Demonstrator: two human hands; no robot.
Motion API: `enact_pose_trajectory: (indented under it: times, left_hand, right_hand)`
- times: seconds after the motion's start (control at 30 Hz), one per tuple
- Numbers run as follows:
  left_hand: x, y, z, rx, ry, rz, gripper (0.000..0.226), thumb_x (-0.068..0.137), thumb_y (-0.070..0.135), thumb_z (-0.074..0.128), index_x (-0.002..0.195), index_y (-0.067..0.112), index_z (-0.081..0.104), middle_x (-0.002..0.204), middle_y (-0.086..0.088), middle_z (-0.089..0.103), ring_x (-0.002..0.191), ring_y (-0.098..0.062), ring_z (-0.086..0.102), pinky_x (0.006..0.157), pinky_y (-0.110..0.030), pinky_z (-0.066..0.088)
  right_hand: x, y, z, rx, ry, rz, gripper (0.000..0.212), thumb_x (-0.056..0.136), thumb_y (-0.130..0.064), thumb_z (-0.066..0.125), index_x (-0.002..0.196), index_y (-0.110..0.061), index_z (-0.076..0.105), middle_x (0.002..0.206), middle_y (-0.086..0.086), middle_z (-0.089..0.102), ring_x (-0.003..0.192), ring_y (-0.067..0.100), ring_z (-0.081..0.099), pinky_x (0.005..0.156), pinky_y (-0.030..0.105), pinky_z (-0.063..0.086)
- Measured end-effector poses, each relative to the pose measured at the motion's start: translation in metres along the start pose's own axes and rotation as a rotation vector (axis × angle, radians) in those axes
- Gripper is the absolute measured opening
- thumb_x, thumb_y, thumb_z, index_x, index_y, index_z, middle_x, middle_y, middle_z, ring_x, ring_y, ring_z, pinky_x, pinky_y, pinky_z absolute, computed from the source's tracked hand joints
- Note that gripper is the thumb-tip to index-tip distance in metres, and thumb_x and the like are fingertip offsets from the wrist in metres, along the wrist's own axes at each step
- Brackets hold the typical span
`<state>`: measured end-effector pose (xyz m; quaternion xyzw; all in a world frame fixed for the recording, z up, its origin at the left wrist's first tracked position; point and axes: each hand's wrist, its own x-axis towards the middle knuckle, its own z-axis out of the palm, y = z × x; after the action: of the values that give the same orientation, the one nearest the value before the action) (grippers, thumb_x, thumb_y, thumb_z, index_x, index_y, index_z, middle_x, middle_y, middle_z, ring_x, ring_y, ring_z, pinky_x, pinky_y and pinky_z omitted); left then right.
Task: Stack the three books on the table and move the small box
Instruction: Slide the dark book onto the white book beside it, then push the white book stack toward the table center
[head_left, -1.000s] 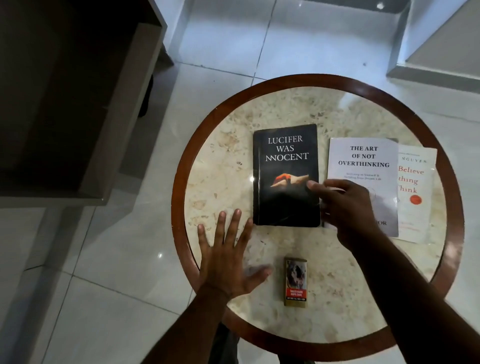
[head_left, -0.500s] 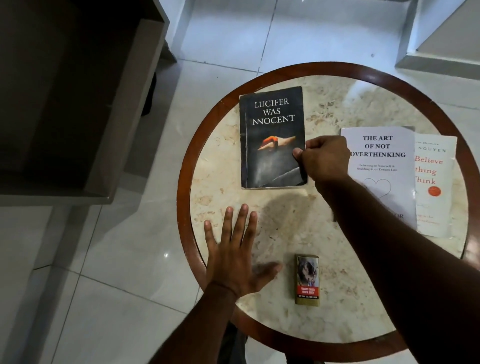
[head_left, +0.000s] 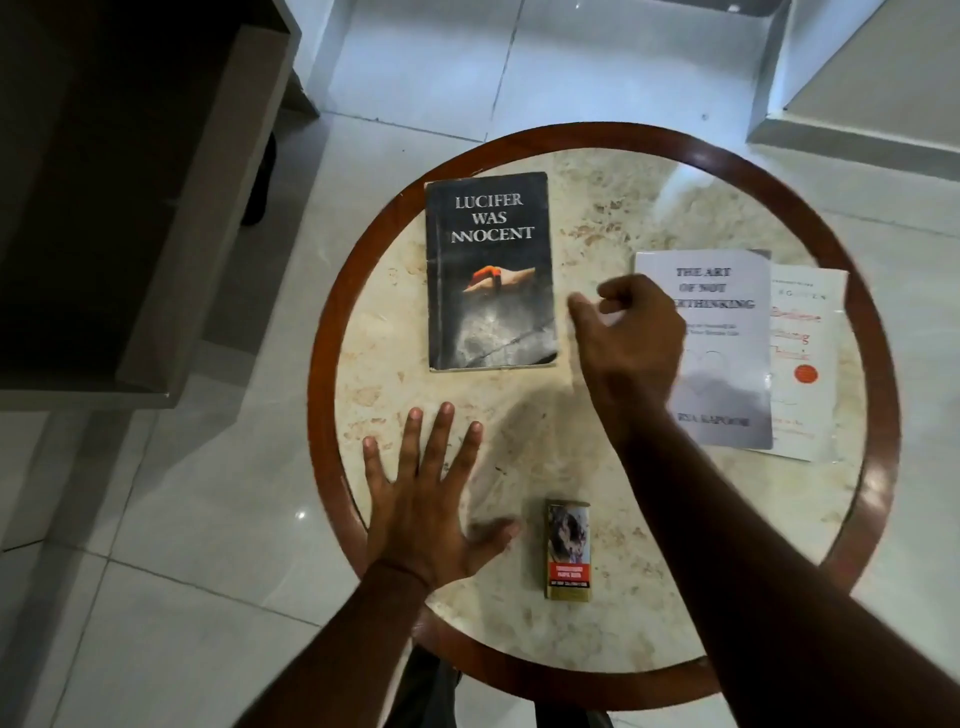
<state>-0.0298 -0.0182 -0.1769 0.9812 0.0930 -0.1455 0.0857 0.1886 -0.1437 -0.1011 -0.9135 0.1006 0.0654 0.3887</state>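
Glossy white floor tiles (head_left: 171, 519) with thin grout lines; small bright light glints are reflected. A dark brown wooden cabinet with a pale edge (head_left: 156, 218) is seen at upper left. A round marble-topped table with a reddish-brown wooden rim (head_left: 878, 374) stands at centre. A pale raised step or plinth (head_left: 857, 114) is seen upper right.

The table (head_left: 613, 208) has a cream, brown-mottled marble top in a red-brown wooden rim, bearing a black book (head_left: 488, 270) with white lettering and an orange-red figure, two white books (head_left: 727, 364) (head_left: 808, 364), and a gold box (head_left: 568, 551) with a red band.
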Motion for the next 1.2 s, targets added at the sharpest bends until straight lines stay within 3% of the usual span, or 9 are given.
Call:
enact_pose_trajectory:
  times: [0.07, 0.17, 0.27, 0.37, 0.53, 0.7, 0.97, 1.07, 1.2]
  left_hand:
    - [-0.001, -0.001, 0.001, 0.009, 0.023, 0.005, 0.110, 0.078, 0.095, 0.030, 0.165, 0.029, 0.014, 0.175, -0.010, 0.010, 0.160, -0.037, 0.003, 0.120, -0.072, -0.002]
    - [-0.001, 0.000, 0.001, 0.017, 0.024, -0.005, 0.111, 0.077, 0.095, 0.030, 0.165, 0.029, 0.015, 0.175, -0.009, 0.009, 0.160, -0.038, 0.006, 0.121, -0.070, -0.006]
    - [0.000, 0.002, 0.001, 0.005, 0.025, -0.008, 0.112, 0.076, 0.096, 0.030, 0.165, 0.032, 0.008, 0.175, -0.007, 0.007, 0.160, -0.038, 0.006, 0.121, -0.070, -0.006]
    - [0.001, 0.002, 0.000, 0.001, 0.016, -0.013, 0.112, 0.076, 0.096, 0.030, 0.165, 0.033, 0.004, 0.176, -0.007, 0.006, 0.160, -0.037, 0.004, 0.121, -0.070, -0.006]
    - [0.000, 0.002, 0.000, 0.003, 0.017, -0.011, 0.113, 0.076, 0.096, 0.031, 0.165, 0.032, 0.006, 0.176, -0.007, 0.006, 0.161, -0.037, 0.003, 0.120, -0.072, -0.003]
    - [-0.001, 0.002, -0.002, -0.007, 0.013, -0.012, 0.111, 0.077, 0.096, 0.030, 0.165, 0.031, 0.011, 0.175, -0.008, 0.009, 0.161, -0.038, 0.005, 0.119, -0.075, 0.003]
    - [-0.001, 0.003, -0.005, -0.034, 0.011, 0.001, 0.109, 0.079, 0.095, 0.029, 0.165, 0.029, 0.014, 0.176, -0.008, 0.006, 0.161, -0.036, 0.001, 0.120, -0.074, 0.001]
    - [-0.001, 0.003, -0.006, -0.031, 0.006, 0.005, 0.108, 0.079, 0.095, 0.026, 0.165, 0.030, 0.013, 0.176, -0.008, 0.007, 0.161, -0.036, 0.001, 0.120, -0.075, 0.003]
    - [-0.001, 0.002, -0.004, -0.010, 0.001, -0.001, 0.109, 0.079, 0.095, 0.023, 0.165, 0.031, 0.011, 0.176, -0.007, 0.005, 0.161, -0.036, 0.001, 0.120, -0.074, 0.001]
  right_hand:
    - [-0.005, 0.021, -0.029, -0.176, 0.145, 0.030, 0.033, 0.084, -0.034, 0.072, 0.115, -0.026, 0.067, 0.118, 0.000, 0.069, 0.119, 0.030, 0.059, 0.096, 0.044, 0.039]
    - [-0.001, 0.048, -0.065, -0.354, 0.050, 0.262, 0.071, 0.081, -0.027, 0.070, 0.146, -0.025, 0.043, 0.155, 0.008, 0.042, 0.145, 0.039, 0.035, 0.114, 0.061, 0.026]
    - [0.007, 0.059, -0.081, -0.409, -0.095, 0.278, 0.091, 0.081, -0.029, 0.074, 0.156, -0.020, 0.024, 0.152, 0.017, 0.040, 0.139, 0.046, 0.038, 0.108, 0.064, 0.035]
    - [0.022, 0.061, -0.089, -0.423, -0.101, 0.205, 0.101, 0.072, -0.031, 0.087, 0.152, -0.014, 0.028, 0.138, 0.020, 0.053, 0.128, 0.047, 0.052, 0.099, 0.057, 0.045]
    - [0.041, 0.065, -0.101, -0.293, -0.170, 0.335, 0.071, 0.063, -0.031, 0.096, 0.121, -0.009, 0.060, 0.120, 0.011, 0.070, 0.095, 0.028, 0.063, 0.075, 0.029, 0.041]
    - [0.052, 0.055, -0.120, -0.044, -0.340, 0.435, 0.014, 0.080, 0.002, 0.078, 0.089, -0.004, 0.067, 0.109, 0.023, 0.074, 0.080, 0.036, 0.072, 0.063, 0.041, 0.061]
    - [0.044, -0.038, -0.074, 0.346, -0.362, 0.188, 0.033, 0.083, 0.000, 0.080, 0.107, -0.011, 0.061, 0.089, 0.012, 0.077, 0.068, 0.025, 0.080, 0.052, 0.037, 0.063]
    - [0.028, -0.052, -0.030, 0.259, -0.415, 0.090, 0.033, 0.082, -0.002, 0.080, 0.110, -0.004, 0.063, 0.099, 0.020, 0.077, 0.086, 0.032, 0.078, 0.070, 0.053, 0.065]
    - [0.023, -0.049, 0.004, 0.120, -0.393, 0.026, 0.034, 0.077, -0.005, 0.080, 0.108, -0.004, 0.066, 0.098, 0.018, 0.077, 0.090, 0.033, 0.076, 0.083, 0.051, 0.062]
